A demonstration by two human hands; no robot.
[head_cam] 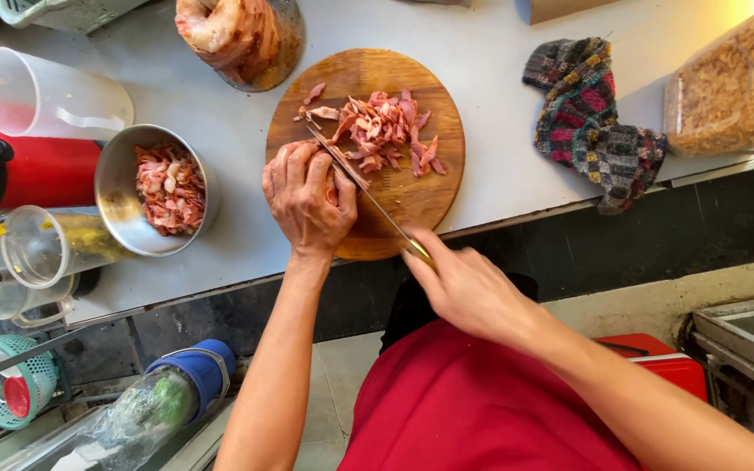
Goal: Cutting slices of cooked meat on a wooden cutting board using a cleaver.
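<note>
A round wooden cutting board [412,187] lay on the grey counter [499,105] and serves here as the landmark. Beyond the board's far edge stood a clear bag of pink raw meat [237,35]. Far to the board's right sat a clear plastic package of pale brown flakes [735,87], boxy in shape, with a checked knitted cloth [591,118] between it and the board. Left of the board stood a steel bowl [115,187] holding cut meat, with a clear jug [41,92] and a red container [45,170] farther left. A yellow label edge showed at the far left; its shape could not be made out.

The knife [364,190] lay across the board's near-left part, its long axis running diagonally, tip pointing away and left toward the pile of sliced bacon strips [386,131] on the board's centre, handle toward the near edge. The right hand [460,283] was closed around the handle just off the board's near rim. The left hand [307,196] rested on the board's left side, fingers curled and pressed down on a piece of meat beside the blade.
</note>
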